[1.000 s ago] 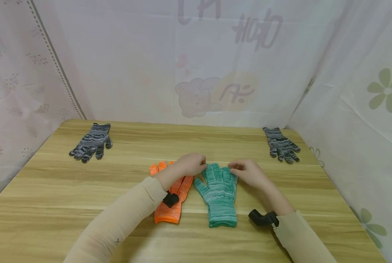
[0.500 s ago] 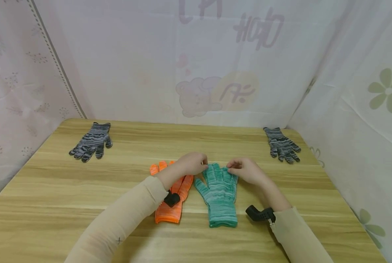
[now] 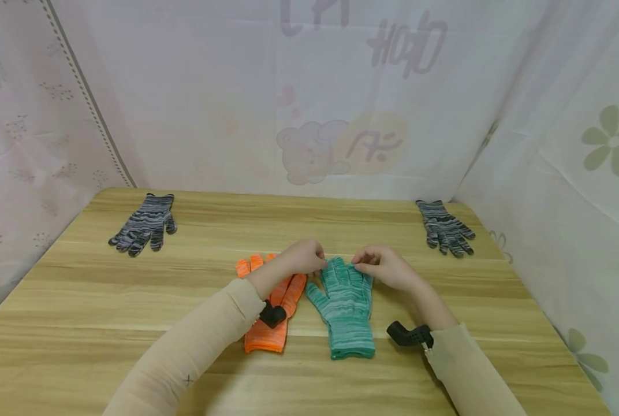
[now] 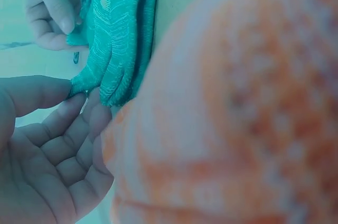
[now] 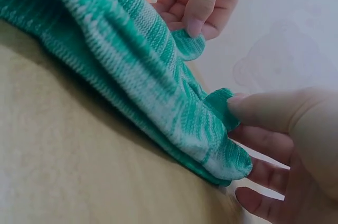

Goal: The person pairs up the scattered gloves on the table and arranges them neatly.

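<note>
A green-and-white knitted glove (image 3: 350, 318) lies on the table, cuff toward me and fingers pointing away; a second green layer shows under it in the right wrist view. My left hand (image 3: 304, 258) pinches one of its fingertips between thumb and forefinger, clear in the left wrist view. With thumb and forefinger my right hand (image 3: 390, 268) pinches another fingertip (image 5: 224, 109), its other fingers spread below. To the left lies an orange knitted glove (image 3: 265, 338), partly hidden under my left forearm; blurred orange knit (image 4: 222, 129) fills much of the left wrist view.
Two grey-and-black striped gloves lie at the back of the wooden table (image 3: 81, 323): one glove (image 3: 145, 225) at the left corner, one glove (image 3: 444, 229) at the right. A printed curtain (image 3: 211, 104) surrounds the back and sides. A black wrist camera (image 3: 408, 335) sits by my right cuff.
My right hand has shifted slightly left along the green glove's fingertips, closer to my left hand. The left hand stays almost still, and the other gloves have not moved.
</note>
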